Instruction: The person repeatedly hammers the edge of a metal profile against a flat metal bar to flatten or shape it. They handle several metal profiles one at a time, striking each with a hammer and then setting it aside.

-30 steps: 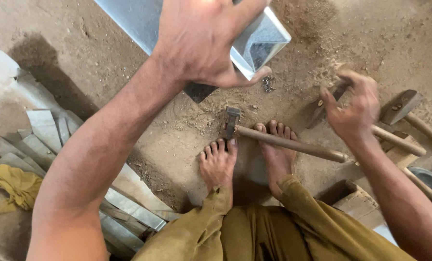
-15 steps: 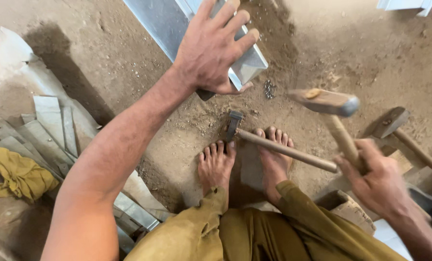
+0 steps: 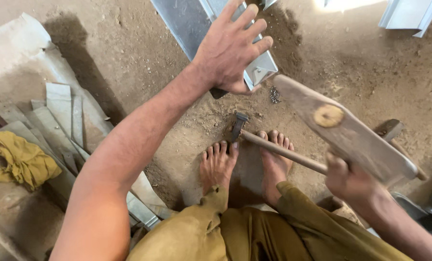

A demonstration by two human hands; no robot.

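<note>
**A:** What is the person wearing?

**B:** Loose trousers point(image 3: 254, 237) in a mustard-olive cloth; the fabric is creased and bunches thickly at the knees; the hems sit at the ankles.

**A:** And on the arms?

**B:** Nothing; both forearms are bare with no sleeve in view; the left hand point(image 3: 230, 48) and right hand point(image 3: 349, 181) carry no gloves, rings or watch.

**A:** Any shoes?

**B:** None; the left foot point(image 3: 217, 164) and right foot point(image 3: 274, 162) are bare; the toes and soles are dusted with sandy dirt.
</note>
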